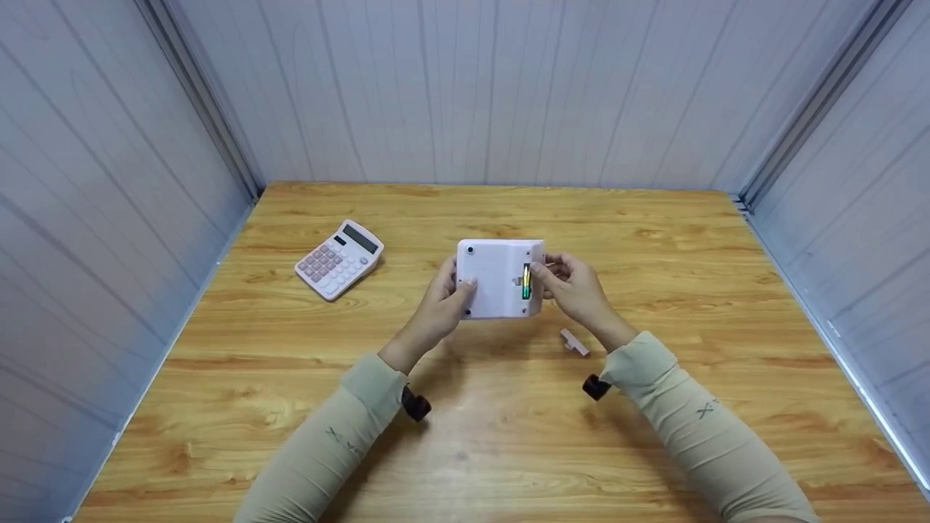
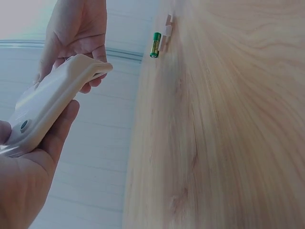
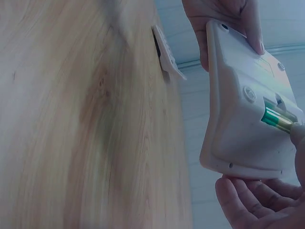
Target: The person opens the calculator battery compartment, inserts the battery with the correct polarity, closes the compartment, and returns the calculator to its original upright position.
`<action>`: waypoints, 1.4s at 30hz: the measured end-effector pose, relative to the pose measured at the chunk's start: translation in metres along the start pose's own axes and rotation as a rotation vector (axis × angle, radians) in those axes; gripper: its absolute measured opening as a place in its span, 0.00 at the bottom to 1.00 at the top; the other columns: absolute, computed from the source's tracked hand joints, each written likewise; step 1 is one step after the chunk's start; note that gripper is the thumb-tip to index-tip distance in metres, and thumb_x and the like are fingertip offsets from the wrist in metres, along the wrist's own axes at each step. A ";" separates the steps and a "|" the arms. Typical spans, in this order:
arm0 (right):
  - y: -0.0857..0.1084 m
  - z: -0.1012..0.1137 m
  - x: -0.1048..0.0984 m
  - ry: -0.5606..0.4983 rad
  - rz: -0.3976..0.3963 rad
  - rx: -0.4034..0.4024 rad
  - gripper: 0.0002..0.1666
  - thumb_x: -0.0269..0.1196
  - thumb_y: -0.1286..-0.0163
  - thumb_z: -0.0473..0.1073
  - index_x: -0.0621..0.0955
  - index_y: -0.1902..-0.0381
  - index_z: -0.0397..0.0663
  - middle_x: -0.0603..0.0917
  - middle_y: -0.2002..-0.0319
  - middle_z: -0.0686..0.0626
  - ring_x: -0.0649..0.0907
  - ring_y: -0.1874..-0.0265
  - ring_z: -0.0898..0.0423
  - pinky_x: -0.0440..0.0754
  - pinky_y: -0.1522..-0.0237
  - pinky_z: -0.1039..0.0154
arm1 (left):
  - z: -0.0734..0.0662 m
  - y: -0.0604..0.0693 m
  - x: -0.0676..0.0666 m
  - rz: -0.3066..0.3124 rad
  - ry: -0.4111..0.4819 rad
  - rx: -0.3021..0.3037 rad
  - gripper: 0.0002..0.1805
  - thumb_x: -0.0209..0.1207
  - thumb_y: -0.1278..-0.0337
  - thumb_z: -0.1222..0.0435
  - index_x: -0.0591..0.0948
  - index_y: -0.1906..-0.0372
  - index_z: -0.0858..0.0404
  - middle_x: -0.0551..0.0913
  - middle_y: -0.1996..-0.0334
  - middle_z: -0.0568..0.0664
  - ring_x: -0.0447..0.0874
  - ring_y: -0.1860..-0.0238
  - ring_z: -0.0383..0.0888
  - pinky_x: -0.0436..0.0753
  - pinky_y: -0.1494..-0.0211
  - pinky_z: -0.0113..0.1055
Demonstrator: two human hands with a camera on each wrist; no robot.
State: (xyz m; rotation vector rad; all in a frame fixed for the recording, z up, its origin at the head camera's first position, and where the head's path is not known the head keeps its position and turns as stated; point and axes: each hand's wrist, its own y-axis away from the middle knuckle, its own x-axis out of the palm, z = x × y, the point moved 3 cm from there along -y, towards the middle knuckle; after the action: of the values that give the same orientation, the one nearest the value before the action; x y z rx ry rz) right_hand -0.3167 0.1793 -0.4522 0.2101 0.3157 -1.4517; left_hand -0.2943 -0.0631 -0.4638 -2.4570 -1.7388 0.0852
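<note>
A white calculator [image 1: 494, 280] is held up off the table, its back towards the head camera and its battery compartment uncovered. My left hand [image 1: 442, 294] grips one end, thumb on the back and fingers behind. A green and gold battery [image 1: 526, 282] lies in the compartment slot. My right hand [image 1: 577, 290] has its thumb on the battery's end, while its fingers support the calculator's edge from behind. Below the right hand, a small pale battery cover [image 1: 574, 342] lies on the table. Beside the cover in the left wrist view is another green battery [image 2: 156, 45], not visible in the head view.
A second calculator [image 1: 339, 259] with pink and white keys lies face up on the left of the wooden table [image 1: 465, 465]. Pale panel walls [image 1: 465, 94] stand behind the table and along both sides.
</note>
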 end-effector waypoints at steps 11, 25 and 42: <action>0.003 -0.004 -0.016 0.028 -0.022 -0.051 0.24 0.63 0.17 0.44 0.81 0.36 0.29 0.88 0.53 0.37 0.88 0.59 0.49 0.92 0.58 0.64 | 0.000 -0.003 0.003 0.004 0.005 0.035 0.26 0.44 0.15 0.69 0.62 0.20 0.66 0.81 0.35 0.70 0.86 0.37 0.61 0.89 0.38 0.59; 0.014 -0.012 -0.030 0.190 -0.028 -0.094 0.23 0.68 0.21 0.42 0.82 0.38 0.28 0.88 0.54 0.37 0.83 0.60 0.55 0.82 0.59 0.72 | 0.002 -0.003 0.002 -0.005 0.008 -0.001 0.27 0.44 0.13 0.67 0.60 0.18 0.63 0.81 0.33 0.69 0.85 0.34 0.62 0.89 0.36 0.60; 0.024 -0.017 -0.035 0.332 0.006 -0.123 0.24 0.75 0.31 0.37 0.84 0.42 0.26 0.88 0.63 0.41 0.81 0.66 0.58 0.79 0.62 0.72 | 0.000 -0.002 0.001 -0.006 0.012 0.006 0.27 0.44 0.14 0.68 0.61 0.18 0.64 0.80 0.30 0.67 0.83 0.31 0.62 0.87 0.34 0.61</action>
State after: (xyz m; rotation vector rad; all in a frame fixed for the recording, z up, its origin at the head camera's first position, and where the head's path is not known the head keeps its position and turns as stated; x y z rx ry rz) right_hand -0.2978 0.2204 -0.4574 0.3527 0.6713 -1.3847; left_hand -0.2957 -0.0619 -0.4640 -2.4428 -1.7387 0.0744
